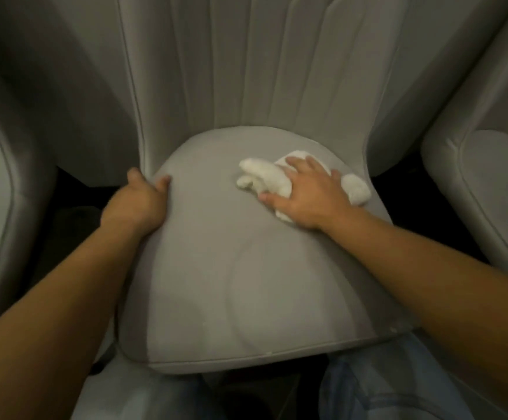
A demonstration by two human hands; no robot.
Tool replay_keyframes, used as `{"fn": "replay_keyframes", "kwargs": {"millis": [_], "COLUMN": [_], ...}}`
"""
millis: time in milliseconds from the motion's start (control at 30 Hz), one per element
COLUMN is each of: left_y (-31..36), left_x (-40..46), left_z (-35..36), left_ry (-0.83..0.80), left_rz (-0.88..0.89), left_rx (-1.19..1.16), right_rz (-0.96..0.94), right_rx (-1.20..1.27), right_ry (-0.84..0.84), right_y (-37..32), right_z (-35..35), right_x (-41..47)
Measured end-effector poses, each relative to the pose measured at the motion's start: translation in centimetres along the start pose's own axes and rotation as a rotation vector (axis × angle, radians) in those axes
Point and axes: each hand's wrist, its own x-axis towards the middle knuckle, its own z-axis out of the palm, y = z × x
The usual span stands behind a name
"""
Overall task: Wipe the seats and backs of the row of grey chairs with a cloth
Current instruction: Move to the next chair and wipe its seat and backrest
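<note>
Right hand [302, 194] presses crumpled white cloth [264, 180] flat to wipe; left hand [143, 197] grips grey padded seat's [216, 268] left edge, we judge bracing.

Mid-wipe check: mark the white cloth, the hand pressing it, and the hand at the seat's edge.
white cloth [261, 174]: head view, on its bunched left part.
right hand [304, 192]: head view, back of the hand, fingers spread on the cloth.
left hand [142, 195]: head view, back of the hand, gripping the seat edge.
</note>
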Motion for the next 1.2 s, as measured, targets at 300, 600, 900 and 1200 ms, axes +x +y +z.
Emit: {"fn": "replay_keyframes", "kwargs": {"millis": [300, 600, 900, 1200], "left_y": [-1.5, -0.9, -0.7, -1.0], "left_x": [-4.2, -4.9, -6.2, -6.1], "left_z": [0.2, 0.4, -0.6, -0.5], "left_ry": [-0.074, 0.08, 0.005, -0.014], "left_rz": [-0.053, -0.115, -0.074, -0.09], "left_rx": [0.023, 0.04, -0.042, -0.165], "right_rz": [0.117, -0.027, -0.086, -0.094], "right_rx": [0.002, 0.02, 0.084, 0.06], "right_ry": [0.094, 0.049, 0.094, 0.126], "right_y": [-1.5, 1.7, 4.7, 6.9], "right_z": [-0.4, -0.1, 0.9, -0.2], "right_x": [10.1, -0.1, -19.2, -9.5]}}
